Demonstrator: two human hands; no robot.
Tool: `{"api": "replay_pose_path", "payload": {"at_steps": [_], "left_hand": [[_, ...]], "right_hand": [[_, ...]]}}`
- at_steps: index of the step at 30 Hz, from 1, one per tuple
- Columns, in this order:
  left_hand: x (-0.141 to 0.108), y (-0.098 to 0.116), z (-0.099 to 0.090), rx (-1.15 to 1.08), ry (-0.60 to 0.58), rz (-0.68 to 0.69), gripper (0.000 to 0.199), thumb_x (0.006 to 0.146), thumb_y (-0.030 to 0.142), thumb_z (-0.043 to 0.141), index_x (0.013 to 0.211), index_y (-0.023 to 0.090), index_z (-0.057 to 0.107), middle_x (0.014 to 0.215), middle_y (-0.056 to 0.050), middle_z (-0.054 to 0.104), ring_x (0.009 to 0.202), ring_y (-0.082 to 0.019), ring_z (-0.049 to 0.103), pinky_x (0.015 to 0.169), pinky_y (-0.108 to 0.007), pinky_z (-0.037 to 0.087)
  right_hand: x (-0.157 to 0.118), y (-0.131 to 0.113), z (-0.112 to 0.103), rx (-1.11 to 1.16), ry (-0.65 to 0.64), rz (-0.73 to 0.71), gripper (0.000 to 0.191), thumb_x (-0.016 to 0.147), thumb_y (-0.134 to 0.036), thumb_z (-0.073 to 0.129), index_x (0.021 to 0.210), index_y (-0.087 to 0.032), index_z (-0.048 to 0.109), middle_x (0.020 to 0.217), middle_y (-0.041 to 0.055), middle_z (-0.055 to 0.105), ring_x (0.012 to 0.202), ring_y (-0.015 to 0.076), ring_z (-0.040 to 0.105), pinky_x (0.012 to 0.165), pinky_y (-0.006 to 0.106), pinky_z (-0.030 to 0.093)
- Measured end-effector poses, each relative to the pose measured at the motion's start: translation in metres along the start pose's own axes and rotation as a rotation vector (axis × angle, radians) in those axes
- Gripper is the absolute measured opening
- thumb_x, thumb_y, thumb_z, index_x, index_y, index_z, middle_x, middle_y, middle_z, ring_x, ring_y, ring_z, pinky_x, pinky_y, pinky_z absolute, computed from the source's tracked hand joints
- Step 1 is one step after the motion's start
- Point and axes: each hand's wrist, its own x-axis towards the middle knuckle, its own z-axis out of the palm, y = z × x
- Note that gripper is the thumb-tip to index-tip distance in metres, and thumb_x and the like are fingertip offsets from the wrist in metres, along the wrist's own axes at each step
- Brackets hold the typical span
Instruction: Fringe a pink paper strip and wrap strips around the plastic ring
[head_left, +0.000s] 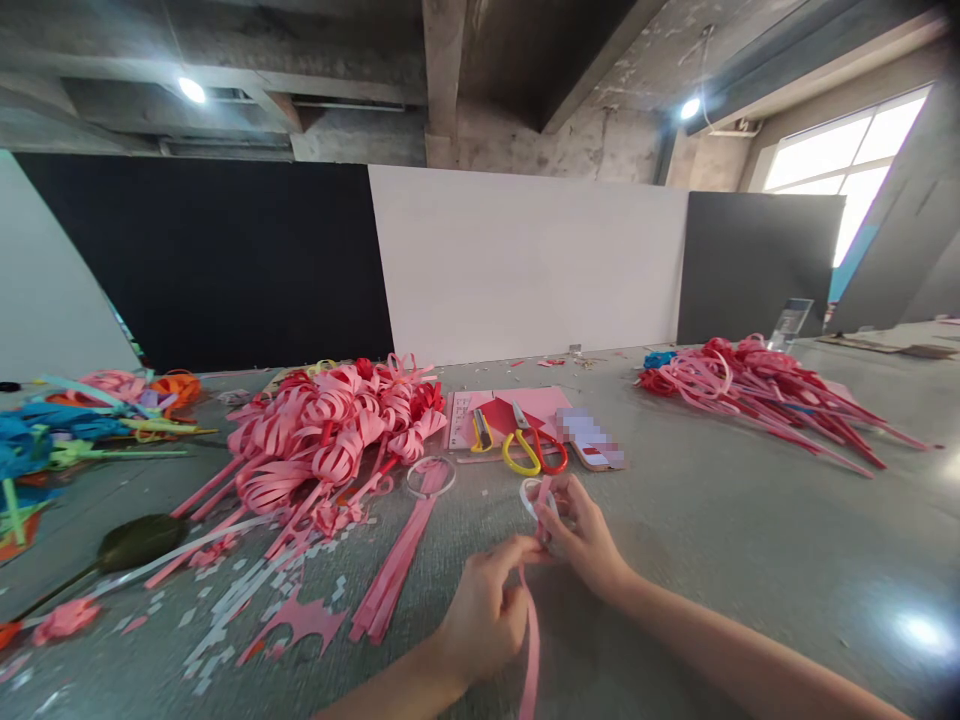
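Observation:
My right hand (585, 535) is closed, its fingers round a thin white ring (527, 497) that looks like a tape roll. A pink paper strip (531, 640) lies against the ring and hangs down towards me. My left hand (484, 605) is closed in a pinch on the strip just below the ring, touching the right fingertips. The exact grip is partly hidden by the fingers. Left of my hands, a bundle of pink strips (397, 560) lies on the table, with another pale ring (452, 478) at its far end.
Scissors with yellow and red handles (523, 452) and a yellow cutter (482, 430) lie on pink paper. A phone-like item (592, 440) is beside them. Curled pink paper flowers (330, 420) pile up left; more strips (765, 385) lie right. White paper scraps (217, 620) litter the table.

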Motion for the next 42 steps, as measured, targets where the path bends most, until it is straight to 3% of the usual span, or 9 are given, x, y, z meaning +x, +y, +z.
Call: {"api": "replay_pose_path", "payload": {"at_steps": [6,10,13,15,22,27,34,38,42], "left_hand": [[0.004,0.001,0.000,-0.027,-0.037,-0.077,0.046,0.059,-0.003,0.033,0.091,0.019,0.058,0.083,0.000,0.066,0.075,-0.014,0.059,0.067,-0.022,0.042],[0.003,0.001,-0.003,-0.039,0.139,-0.047,0.038,0.060,0.000,0.036,0.084,0.019,0.058,0.082,-0.001,0.061,0.084,-0.016,0.054,0.079,-0.026,0.038],[0.005,-0.002,-0.004,-0.070,0.302,-0.112,0.031,0.067,0.005,0.040,0.091,0.020,0.055,0.087,-0.002,0.056,0.087,-0.017,0.051,0.079,-0.028,0.038],[0.007,-0.005,-0.004,-0.108,0.341,-0.158,0.025,0.074,0.013,0.044,0.096,0.021,0.053,0.090,-0.003,0.055,0.087,-0.018,0.051,0.077,-0.028,0.039],[0.014,-0.016,-0.003,-0.140,0.284,-0.146,0.014,0.081,0.025,0.045,0.075,0.018,0.055,0.076,-0.001,0.054,0.075,-0.016,0.052,0.067,-0.024,0.040],[0.014,-0.022,-0.003,-0.172,0.368,-0.242,0.017,0.081,0.031,0.044,0.075,0.018,0.054,0.074,0.000,0.055,0.072,-0.016,0.053,0.065,-0.024,0.041],[0.014,-0.022,-0.003,-0.212,0.294,-0.260,0.015,0.079,0.029,0.047,0.077,0.018,0.057,0.070,0.001,0.060,0.069,-0.016,0.055,0.063,-0.024,0.042],[0.014,-0.025,-0.002,-0.203,0.312,-0.291,0.014,0.076,0.027,0.050,0.079,0.018,0.059,0.073,0.000,0.062,0.069,-0.017,0.057,0.065,-0.025,0.043],[0.015,-0.025,-0.002,-0.208,0.309,-0.322,0.013,0.075,0.025,0.050,0.078,0.017,0.059,0.072,-0.001,0.062,0.069,-0.017,0.057,0.065,-0.025,0.043]], "right_hand": [[0.001,0.010,0.002,-0.104,0.043,0.005,0.008,0.077,-0.025,0.048,0.082,-0.020,0.043,0.074,-0.0002,0.054,0.058,0.0096,0.052,0.054,0.022,0.043],[0.001,0.010,0.003,-0.193,0.024,-0.002,0.007,0.076,-0.023,0.049,0.078,-0.020,0.042,0.069,-0.0016,0.055,0.059,0.0107,0.053,0.056,0.022,0.043],[-0.001,0.006,0.004,-0.321,-0.030,-0.057,0.005,0.074,-0.018,0.047,0.078,-0.020,0.044,0.070,-0.0013,0.056,0.060,0.0111,0.052,0.056,0.022,0.042],[-0.002,0.003,0.005,-0.401,-0.083,-0.104,0.008,0.072,-0.015,0.046,0.078,-0.020,0.046,0.072,-0.0009,0.056,0.060,0.0111,0.051,0.057,0.022,0.041],[-0.005,0.000,0.008,-0.497,-0.187,-0.262,0.014,0.072,-0.010,0.045,0.080,-0.021,0.046,0.075,0.0014,0.056,0.064,0.0131,0.050,0.057,0.024,0.042],[-0.005,-0.008,0.006,-0.548,-0.189,-0.299,0.011,0.083,-0.017,0.040,0.087,-0.021,0.049,0.077,0.0025,0.058,0.071,0.0150,0.051,0.067,0.029,0.041],[-0.002,-0.009,0.003,-0.517,-0.181,-0.305,0.023,0.087,-0.018,0.034,0.096,-0.023,0.055,0.082,0.0032,0.061,0.076,0.0154,0.053,0.072,0.031,0.038],[-0.002,-0.001,0.004,-0.501,-0.202,-0.271,0.037,0.084,-0.015,0.036,0.120,-0.024,0.036,0.072,-0.0008,0.059,0.068,0.0136,0.053,0.075,0.033,0.038],[-0.003,0.005,0.005,-0.458,-0.172,-0.271,0.045,0.081,-0.013,0.037,0.123,-0.021,0.024,0.069,-0.0021,0.055,0.065,0.0134,0.052,0.076,0.034,0.039]]}}
